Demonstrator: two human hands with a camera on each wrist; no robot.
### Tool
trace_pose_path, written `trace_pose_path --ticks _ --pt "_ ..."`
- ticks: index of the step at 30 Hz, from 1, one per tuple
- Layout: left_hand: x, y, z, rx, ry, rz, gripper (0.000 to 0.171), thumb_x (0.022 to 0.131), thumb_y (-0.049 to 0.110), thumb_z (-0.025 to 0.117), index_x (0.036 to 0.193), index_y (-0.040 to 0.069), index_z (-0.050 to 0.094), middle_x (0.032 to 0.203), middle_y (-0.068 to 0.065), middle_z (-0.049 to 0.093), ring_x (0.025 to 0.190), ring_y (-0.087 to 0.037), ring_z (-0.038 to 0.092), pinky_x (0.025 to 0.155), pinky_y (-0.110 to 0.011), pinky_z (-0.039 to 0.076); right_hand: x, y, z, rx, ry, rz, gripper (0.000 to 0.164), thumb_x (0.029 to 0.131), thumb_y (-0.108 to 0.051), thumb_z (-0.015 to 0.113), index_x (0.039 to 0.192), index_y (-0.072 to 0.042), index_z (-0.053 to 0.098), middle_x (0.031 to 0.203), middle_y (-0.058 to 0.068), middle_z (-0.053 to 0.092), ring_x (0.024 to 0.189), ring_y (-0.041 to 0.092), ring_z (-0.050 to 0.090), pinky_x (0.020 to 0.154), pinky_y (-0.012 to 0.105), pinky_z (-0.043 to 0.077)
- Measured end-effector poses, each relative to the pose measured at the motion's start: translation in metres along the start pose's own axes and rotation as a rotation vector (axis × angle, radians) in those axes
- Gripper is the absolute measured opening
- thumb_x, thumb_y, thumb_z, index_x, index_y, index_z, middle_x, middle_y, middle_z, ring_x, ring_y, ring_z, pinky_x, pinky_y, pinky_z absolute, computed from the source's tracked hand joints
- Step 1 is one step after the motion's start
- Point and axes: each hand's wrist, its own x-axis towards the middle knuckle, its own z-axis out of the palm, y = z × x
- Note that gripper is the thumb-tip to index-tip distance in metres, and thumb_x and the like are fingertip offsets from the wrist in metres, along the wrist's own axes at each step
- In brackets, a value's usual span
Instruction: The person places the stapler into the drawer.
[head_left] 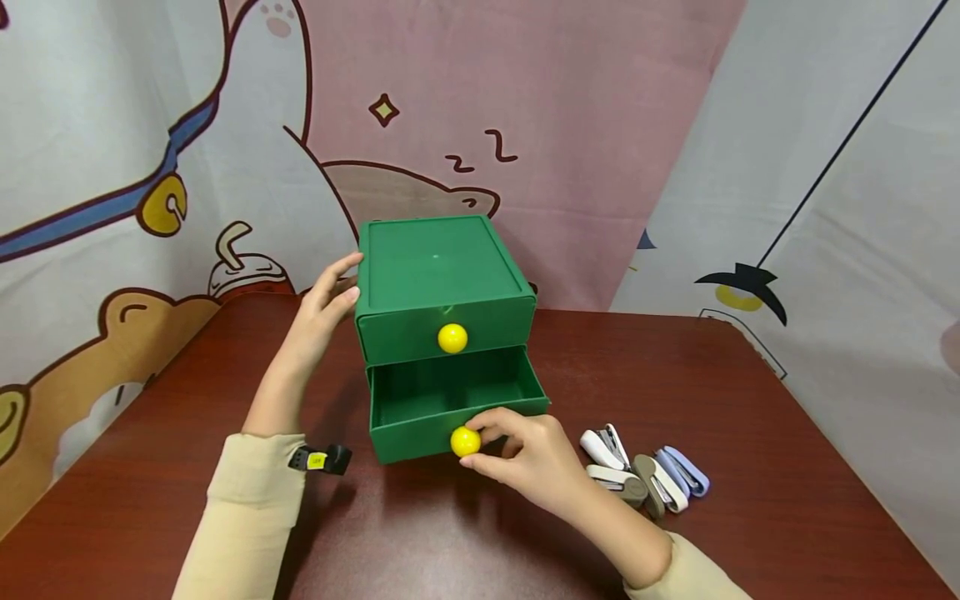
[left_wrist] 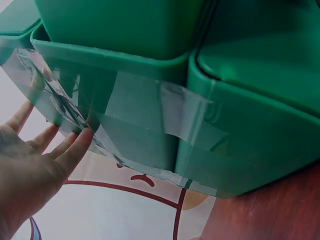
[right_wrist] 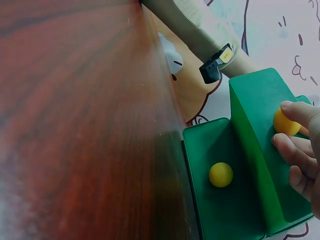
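A green two-drawer box (head_left: 442, 262) stands on the table, its lower drawer (head_left: 420, 392) pulled out in the head view; the part of its inside that shows holds nothing. My right hand (head_left: 536, 458) pinches the round yellow knob (head_left: 466, 442) of that drawer between thumb and fingers. In the right wrist view, the fingers grip a yellow knob (right_wrist: 286, 122) on a drawer front that juts out, beside a second knob (right_wrist: 221, 175). My left hand (head_left: 324, 312) rests its extended fingertips against the box's left side, where clear tape (left_wrist: 135, 110) shows in the left wrist view.
Several small staplers (head_left: 652, 479) in white, grey-brown and blue lie grouped to the right of the box. The reddish-brown table (head_left: 622, 358) meets a cartoon-printed cloth (head_left: 570, 125) behind. A small black device (head_left: 321, 459) is strapped at the left sleeve.
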Motion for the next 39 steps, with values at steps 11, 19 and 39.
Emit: trace_pose_path --ticks 11,19,39 --pt "0.000 -0.001 -0.001 0.006 0.001 0.001 0.050 0.101 0.023 0.043 0.149 0.014 0.034 0.146 -0.011 0.036 0.133 -0.025 0.032 0.100 -0.050 0.030 -0.008 -0.009 -0.001 0.008 -0.021 -0.018 0.032 0.073 -0.014 0.084 0.099 -0.017 0.067 0.082 -0.007 0.070 0.058 -0.003 0.055 0.053 0.014 0.044" --pt "-0.001 -0.001 -0.001 0.013 0.006 -0.002 0.049 0.101 0.023 0.044 0.149 0.015 0.036 0.146 -0.010 0.037 0.134 -0.025 0.033 0.099 -0.048 0.032 -0.010 -0.006 -0.004 -0.009 -0.029 -0.064 0.035 0.073 -0.013 0.084 0.104 -0.017 0.068 0.086 -0.006 0.070 0.063 -0.001 0.059 0.057 0.015 0.046" --pt "0.001 -0.002 -0.001 0.016 0.003 0.009 0.050 0.101 0.023 0.044 0.149 0.015 0.035 0.146 -0.011 0.037 0.134 -0.026 0.033 0.099 -0.045 0.034 -0.024 0.014 -0.058 0.105 -0.005 -0.140 0.035 0.075 -0.002 0.081 0.107 -0.004 0.067 0.088 0.005 0.070 0.070 0.013 0.065 0.058 0.023 0.049"
